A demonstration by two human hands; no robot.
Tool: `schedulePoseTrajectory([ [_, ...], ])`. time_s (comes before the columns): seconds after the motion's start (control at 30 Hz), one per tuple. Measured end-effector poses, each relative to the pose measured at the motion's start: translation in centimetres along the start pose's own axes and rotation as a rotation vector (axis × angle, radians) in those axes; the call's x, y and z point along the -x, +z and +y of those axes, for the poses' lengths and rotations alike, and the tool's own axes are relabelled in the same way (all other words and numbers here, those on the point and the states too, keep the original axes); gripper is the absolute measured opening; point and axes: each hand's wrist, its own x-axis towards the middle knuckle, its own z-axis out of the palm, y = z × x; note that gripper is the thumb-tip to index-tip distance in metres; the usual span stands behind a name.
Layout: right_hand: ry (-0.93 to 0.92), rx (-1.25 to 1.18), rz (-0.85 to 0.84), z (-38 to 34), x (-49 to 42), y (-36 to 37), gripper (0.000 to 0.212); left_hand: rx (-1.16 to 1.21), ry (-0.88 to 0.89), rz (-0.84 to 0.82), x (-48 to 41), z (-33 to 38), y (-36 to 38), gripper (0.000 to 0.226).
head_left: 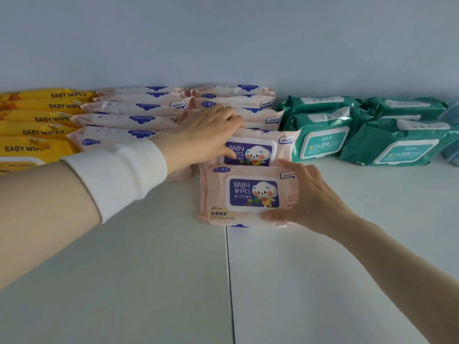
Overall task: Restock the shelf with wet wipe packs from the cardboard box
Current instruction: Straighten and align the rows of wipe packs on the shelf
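A pink baby wipes pack (248, 194) stands tilted at the front of a row on the white shelf (149, 269). My right hand (308, 197) grips its right end, thumb under the bottom edge and fingers over the top. Just behind it leans a second pink pack (255, 150). My left hand (206, 135) lies over that pack's top left corner, fingers on its upper edge and thumb on its front. More pink packs (139, 112) line up behind in two rows. The cardboard box is out of view.
Yellow baby wipes packs (37, 120) fill the far left. Green wipes packs (360, 130) stand to the right, with a blue pack (452, 150) at the right edge. A seam (229, 281) runs down the shelf. A pale wall rises behind.
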Motion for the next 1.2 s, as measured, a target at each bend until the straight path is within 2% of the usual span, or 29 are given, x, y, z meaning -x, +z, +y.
schedulePoseTrajectory([
  [0.1, -0.037, -0.084, 0.163, -0.4, 0.6, 0.4, 0.108, -0.003, -0.031, -0.025, -0.2, -0.6, -0.6, 0.062],
  [0.23, -0.345, 0.078, 0.554, -1.6, -0.2, 1.0, 0.083, 0.055, -0.061, -0.044, -0.3, -0.9, -1.4, 0.051],
  [0.33, -0.271, 0.072, 0.639, -2.8, -2.3, 1.6, 0.079, 0.31, -0.166, 0.068, 0.2, -1.2, -2.5, 0.041],
  [0.4, -0.211, 0.05, 0.674, -3.1, -3.2, 2.3, 0.081, 0.439, -0.168, 0.117, 1.3, -0.8, -2.8, 0.054],
  [0.5, -0.199, -0.015, 0.677, -2.7, -3.2, 3.5, 0.095, 0.195, -0.009, 0.106, 4.2, 0.7, -1.5, 0.083],
  [0.6, 0.003, -0.309, 0.591, -1.7, -2.3, 3.9, 0.105, -0.088, -0.021, 0.013, 5.6, 0.6, 0.7, 0.093],
  [0.63, 0.084, -0.385, 0.554, -1.4, -2.1, 4.0, 0.096, -0.116, -0.039, 0.009, 5.5, 0.4, 1.3, 0.091],
  [0.67, 0.136, -0.421, 0.526, -1.2, -2.2, 4.0, 0.078, -0.122, -0.05, 0.015, 5.3, 0.1, 1.6, 0.087],
  [0.73, 0.155, -0.441, 0.486, -1.4, -3.2, 3.7, 0.038, -0.104, -0.061, 0.015, 4.8, -0.2, 1.9, 0.082],
  [0.77, 0.169, -0.45, 0.461, -1.5, -4.0, 3.6, 0.029, -0.084, -0.07, 0.006, 4.5, -0.4, 1.9, 0.082],
  [0.9, 0.242, -0.475, 0.399, -1.7, -6.1, 3.1, 0.034, -0.054, -0.098, -0.037, 3.4, -1.0, 1.7, 0.085],
  [1.1, 0.136, -0.423, 0.431, -0.2, -5.1, 3.2, 0.039, -0.083, -0.094, -0.067, 3.5, -0.3, 0.9, 0.094],
  [1.2, 0.167, -0.416, 0.426, -0.8, -5.8, 3.3, 0.032, -0.078, -0.113, -0.085, 3.2, -0.1, 1.1, 0.095],
])
